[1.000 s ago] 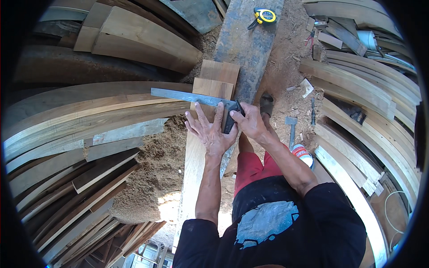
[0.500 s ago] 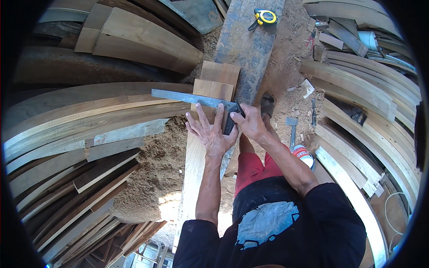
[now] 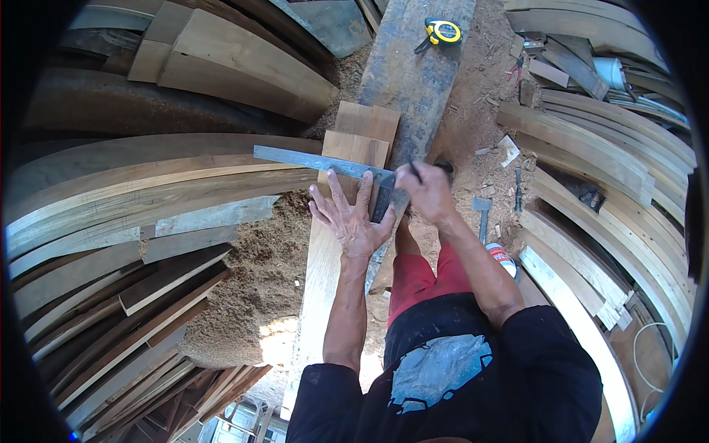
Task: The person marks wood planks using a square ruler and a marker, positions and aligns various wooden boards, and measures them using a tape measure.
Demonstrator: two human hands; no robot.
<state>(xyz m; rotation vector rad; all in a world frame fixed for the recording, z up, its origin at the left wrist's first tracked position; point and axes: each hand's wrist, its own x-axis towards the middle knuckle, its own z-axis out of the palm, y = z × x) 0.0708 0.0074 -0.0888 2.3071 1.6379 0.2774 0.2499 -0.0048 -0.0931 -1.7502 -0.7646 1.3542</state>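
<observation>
A try square (image 3: pixel 295 157) with a metal blade and dark stock lies across a long pale board (image 3: pixel 319 273). My left hand (image 3: pixel 354 227) is spread flat over the board, fingertips at the blade's edge and thumb beside the stock. Just right of the stock, my right hand (image 3: pixel 428 196) is closed around a slim dark pencil-like stick (image 3: pixel 415 173), slightly blurred; its tip is hidden. Beyond the blade, short wood pieces (image 3: pixel 357 145) lie at the board's far end.
Under the board runs a worn plank bench (image 3: pixel 410 81), bearing a yellow and black tape measure (image 3: pixel 445 32). Lumber stacks (image 3: pixel 244 66) rise at left and more boards (image 3: pixel 591 148) at right. A hammer (image 3: pixel 482 214) and a white-red container (image 3: pixel 502 258) are on the ground.
My right hand has shifted slightly right and up, off the square's corner, and its fingers have turned over the dark stick. My left hand and the square stay in place.
</observation>
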